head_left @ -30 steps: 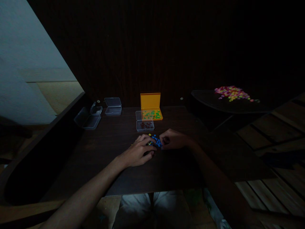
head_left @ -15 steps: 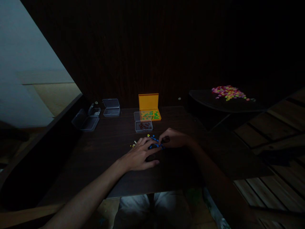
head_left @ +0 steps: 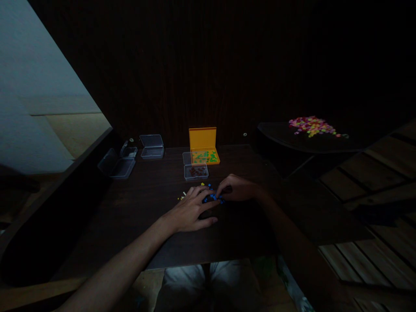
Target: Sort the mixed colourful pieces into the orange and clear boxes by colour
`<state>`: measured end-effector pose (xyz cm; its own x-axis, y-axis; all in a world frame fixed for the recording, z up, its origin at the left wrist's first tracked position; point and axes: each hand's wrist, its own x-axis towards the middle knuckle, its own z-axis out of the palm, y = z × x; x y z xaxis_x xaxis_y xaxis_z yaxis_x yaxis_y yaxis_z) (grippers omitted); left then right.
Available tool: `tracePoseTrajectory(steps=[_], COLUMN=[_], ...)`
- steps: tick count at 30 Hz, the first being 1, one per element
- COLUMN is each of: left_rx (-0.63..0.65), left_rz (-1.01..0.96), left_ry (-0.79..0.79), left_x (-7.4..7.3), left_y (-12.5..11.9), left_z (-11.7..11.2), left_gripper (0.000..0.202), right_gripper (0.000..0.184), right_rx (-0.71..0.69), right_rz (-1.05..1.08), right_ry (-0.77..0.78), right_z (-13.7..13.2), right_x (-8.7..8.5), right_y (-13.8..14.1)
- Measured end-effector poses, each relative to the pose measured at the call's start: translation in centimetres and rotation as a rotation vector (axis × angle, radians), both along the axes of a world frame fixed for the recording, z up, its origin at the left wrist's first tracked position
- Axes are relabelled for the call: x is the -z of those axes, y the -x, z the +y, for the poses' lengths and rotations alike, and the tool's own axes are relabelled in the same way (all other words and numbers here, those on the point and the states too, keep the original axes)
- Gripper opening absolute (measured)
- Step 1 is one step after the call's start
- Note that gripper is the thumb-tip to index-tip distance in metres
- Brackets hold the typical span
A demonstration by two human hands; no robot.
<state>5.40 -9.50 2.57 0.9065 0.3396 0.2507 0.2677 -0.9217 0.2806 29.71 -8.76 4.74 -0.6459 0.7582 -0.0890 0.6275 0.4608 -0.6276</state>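
My left hand (head_left: 191, 211) lies palm down on the dark table, its fingers spread and the thumb held apart. Small blue pieces (head_left: 212, 197), like tiny building bricks, lie around its fingertips. My right hand (head_left: 239, 188) is bent over the same pieces from the right, its fingers drawn together and pointing down. The fingertips touch the blue pieces; what they pinch, if anything, is too small to make out. A yellow piece (head_left: 203, 184) lies just beyond the left fingers, and several pale pieces (head_left: 182, 197) lie left of that hand.
An open clear box (head_left: 196, 177) with brown pieces stands beyond my hands. Behind it is an open orange case (head_left: 203, 138) with green pieces. More open clear boxes (head_left: 152, 152) stand at the back left. A colourful heap (head_left: 312, 125) lies on the shelf (head_left: 276, 130) at right.
My right fingertips have shifted slightly among the blue pieces, and a few of these lie differently. The left hand has barely moved.
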Motion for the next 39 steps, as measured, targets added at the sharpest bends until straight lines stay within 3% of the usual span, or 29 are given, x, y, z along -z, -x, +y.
tracePoseTrajectory(steps=[10,22,33,39], left_rx=[-0.010,-0.004,-0.062,-0.061], left_rz=[0.033,0.058,0.010,-0.004], left_ry=[0.001,0.016,-0.015,-0.028], left_x=[0.0,0.1,-0.8,-0.6], left_y=[-0.2,-0.4,0.4,0.4], left_z=[-0.1,-0.1,0.4,0.5], left_gripper=[0.050,0.054,0.047,0.050], right_gripper=[0.027,0.021,0.027,0.019], right_rx=[-0.024,0.054,0.013,0.113], right_rz=[-0.012,0.055,-0.002,0.000], right_ry=[0.002,0.058,0.035,0.046], right_z=[0.1,0.1,0.2,-0.1], right_x=[0.1,0.1,0.2,-0.7], right_y=[-0.2,-0.3,-0.6,-0.8])
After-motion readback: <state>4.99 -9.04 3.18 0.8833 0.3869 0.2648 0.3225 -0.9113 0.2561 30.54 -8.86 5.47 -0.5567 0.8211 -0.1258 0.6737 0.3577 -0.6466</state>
